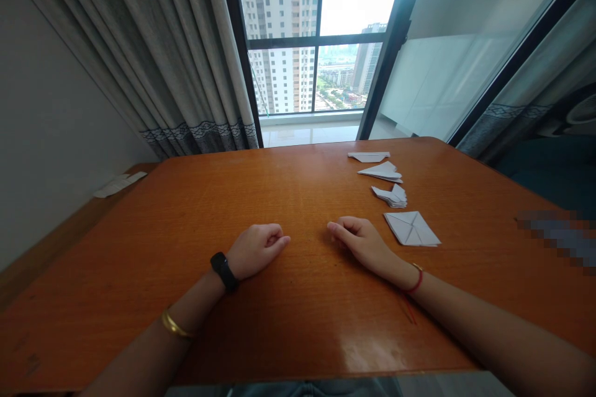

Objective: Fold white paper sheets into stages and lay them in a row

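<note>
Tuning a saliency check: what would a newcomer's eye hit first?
Probably the bright window, top centre beyond the table. Then the left hand and right hand, both curled, apart, near the tabletop's middle. Four white folded papers stand out too, lined up from beside the right hand toward the far edge.

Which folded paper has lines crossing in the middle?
The flat four-sided paper at the row's near end; the other three show no such crossing.
</note>
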A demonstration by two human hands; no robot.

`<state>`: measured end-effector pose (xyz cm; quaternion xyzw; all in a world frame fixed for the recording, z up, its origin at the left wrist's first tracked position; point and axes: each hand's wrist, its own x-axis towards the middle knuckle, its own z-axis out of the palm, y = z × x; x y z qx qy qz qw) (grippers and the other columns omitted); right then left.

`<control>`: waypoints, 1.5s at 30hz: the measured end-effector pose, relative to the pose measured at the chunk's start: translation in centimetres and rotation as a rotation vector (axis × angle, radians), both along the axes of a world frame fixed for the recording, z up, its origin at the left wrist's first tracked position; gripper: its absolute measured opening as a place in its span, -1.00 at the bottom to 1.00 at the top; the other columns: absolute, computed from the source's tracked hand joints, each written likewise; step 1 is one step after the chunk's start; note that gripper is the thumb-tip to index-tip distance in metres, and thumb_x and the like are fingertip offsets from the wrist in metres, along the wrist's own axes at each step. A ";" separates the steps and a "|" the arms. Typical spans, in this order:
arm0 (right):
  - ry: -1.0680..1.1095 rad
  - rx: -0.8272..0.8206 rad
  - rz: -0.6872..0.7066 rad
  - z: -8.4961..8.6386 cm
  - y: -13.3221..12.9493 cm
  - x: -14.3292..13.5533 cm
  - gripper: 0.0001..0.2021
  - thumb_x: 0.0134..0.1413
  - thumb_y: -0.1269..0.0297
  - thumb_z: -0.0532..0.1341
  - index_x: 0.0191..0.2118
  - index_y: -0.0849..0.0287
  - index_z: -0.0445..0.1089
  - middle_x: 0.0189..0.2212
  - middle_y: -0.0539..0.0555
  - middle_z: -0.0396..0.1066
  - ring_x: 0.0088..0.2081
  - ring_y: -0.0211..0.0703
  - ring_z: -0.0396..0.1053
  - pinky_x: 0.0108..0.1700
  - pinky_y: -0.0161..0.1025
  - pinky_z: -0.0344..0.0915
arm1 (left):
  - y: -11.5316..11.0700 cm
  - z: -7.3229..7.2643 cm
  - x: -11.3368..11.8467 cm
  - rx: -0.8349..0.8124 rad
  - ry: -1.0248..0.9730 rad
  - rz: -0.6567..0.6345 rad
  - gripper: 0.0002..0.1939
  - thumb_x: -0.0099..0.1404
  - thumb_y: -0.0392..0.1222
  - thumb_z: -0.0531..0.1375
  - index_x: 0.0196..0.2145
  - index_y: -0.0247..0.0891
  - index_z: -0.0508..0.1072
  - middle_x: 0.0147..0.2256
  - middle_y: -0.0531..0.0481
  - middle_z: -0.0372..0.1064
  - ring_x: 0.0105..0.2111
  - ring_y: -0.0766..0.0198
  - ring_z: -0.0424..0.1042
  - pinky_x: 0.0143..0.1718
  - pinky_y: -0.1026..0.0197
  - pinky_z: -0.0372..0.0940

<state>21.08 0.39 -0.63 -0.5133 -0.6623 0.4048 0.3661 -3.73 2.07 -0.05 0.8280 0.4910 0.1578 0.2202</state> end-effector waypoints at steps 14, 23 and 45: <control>-0.216 0.235 0.065 1.3 2.3 1.6 -0.66 0.17 0.07 0.09 -0.52 0.17 0.32 -0.50 0.00 0.35 -0.42 -0.23 0.28 -0.35 -0.30 0.19 | 0.0 -0.2 0.1 -0.008 0.004 0.026 -0.64 0.31 0.03 0.00 -0.54 -0.24 0.25 -0.58 0.10 0.16 -0.56 0.34 0.15 -0.51 0.28 -0.05; -0.777 0.307 -0.369 2.2 16.4 13.0 -0.53 0.17 0.07 0.12 0.10 0.27 0.30 0.17 0.29 0.17 0.22 0.13 0.02 0.22 -0.02 -0.07 | 0.0 -0.4 0.3 0.020 0.021 0.020 -0.65 0.30 0.02 0.02 -0.55 -0.23 0.25 -0.58 0.09 0.20 -0.56 0.33 0.16 -0.52 0.27 -0.07; -0.704 0.225 0.013 0.9 14.3 -5.8 -0.53 0.17 -0.17 -0.05 -0.14 -0.06 0.49 -0.12 0.04 0.49 -0.01 0.09 0.33 0.20 0.24 -0.23 | 1.0 0.6 -1.0 0.151 -0.090 0.110 -0.70 0.31 -0.02 0.02 -0.43 -0.25 0.36 -0.44 0.02 0.31 -0.43 0.27 0.29 -0.37 0.24 0.17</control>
